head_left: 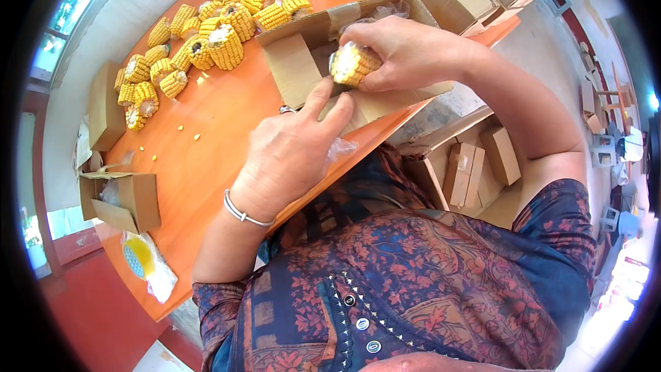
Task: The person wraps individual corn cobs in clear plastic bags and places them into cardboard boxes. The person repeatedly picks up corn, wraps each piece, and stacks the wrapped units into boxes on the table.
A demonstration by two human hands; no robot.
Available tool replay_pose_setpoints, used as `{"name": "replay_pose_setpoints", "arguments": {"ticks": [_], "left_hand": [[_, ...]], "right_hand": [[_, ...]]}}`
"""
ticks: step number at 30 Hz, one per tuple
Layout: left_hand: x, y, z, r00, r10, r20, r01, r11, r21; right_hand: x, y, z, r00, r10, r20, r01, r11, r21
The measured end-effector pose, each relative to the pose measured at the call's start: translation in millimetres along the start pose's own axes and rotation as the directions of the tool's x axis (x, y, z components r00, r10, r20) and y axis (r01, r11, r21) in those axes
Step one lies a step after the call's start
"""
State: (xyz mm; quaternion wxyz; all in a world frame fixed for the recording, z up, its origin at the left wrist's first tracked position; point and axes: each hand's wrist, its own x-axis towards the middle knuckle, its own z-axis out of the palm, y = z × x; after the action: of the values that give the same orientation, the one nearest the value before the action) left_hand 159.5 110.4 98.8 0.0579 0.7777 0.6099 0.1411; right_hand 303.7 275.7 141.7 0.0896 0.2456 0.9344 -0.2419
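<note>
The thumb and fingers of the right hand (416, 48) pinch a cut corn cob piece (355, 65); its pale cut end faces away from the right palm, toward the left, and its long axis seems to run from that end back into the grip, though foreshortening leaves the exact angle unsure. The left hand (284, 155) grips no cob; its index and middle fingers stretch forward, slightly parted, their tips just short of the cob piece on the person's side; whether they touch it, I cannot tell. The right hand is the nearer, being in contact; the cob piece lies over the mouth of the open cardboard carton (292, 67), near its left flap, its height above the bottom unclear.

Clear plastic film (342, 148) shows beside the left fingers; beyond the carton, to the left, a heap of corn cob pieces (226, 48) lies on the orange tabletop (237, 120), with loose kernels (197, 137) nearer the person; a small open box (143, 196) stands at the far left.
</note>
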Motion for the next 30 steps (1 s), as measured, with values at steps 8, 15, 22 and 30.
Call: {"name": "replay_pose_setpoints", "arguments": {"ticks": [8, 15, 22, 30], "left_hand": [[-14.7, -7.3, 15.9, 0.945, 0.028, -0.325, -0.005, 0.998, 0.069], [-28.3, -22.0, 20.7, 0.906, 0.088, -0.415, -0.063, 0.995, 0.072], [-36.5, -27.4, 24.8, 0.911, 0.058, -0.408, -0.066, 0.998, -0.005], [-39.5, -33.9, 13.3, 0.844, 0.054, -0.534, -0.131, 0.986, -0.107]], "right_hand": [[35.9, -11.8, 14.9, 0.998, -0.064, -0.026, 0.058, 0.982, -0.179], [64.8, -13.4, 41.8, 0.976, -0.212, -0.040, 0.166, 0.855, -0.492], [62.3, -13.8, 45.9, 0.937, -0.338, -0.092, 0.206, 0.745, -0.634], [54.2, -32.0, 22.9, 0.971, -0.227, -0.071, 0.152, 0.821, -0.551]]}}
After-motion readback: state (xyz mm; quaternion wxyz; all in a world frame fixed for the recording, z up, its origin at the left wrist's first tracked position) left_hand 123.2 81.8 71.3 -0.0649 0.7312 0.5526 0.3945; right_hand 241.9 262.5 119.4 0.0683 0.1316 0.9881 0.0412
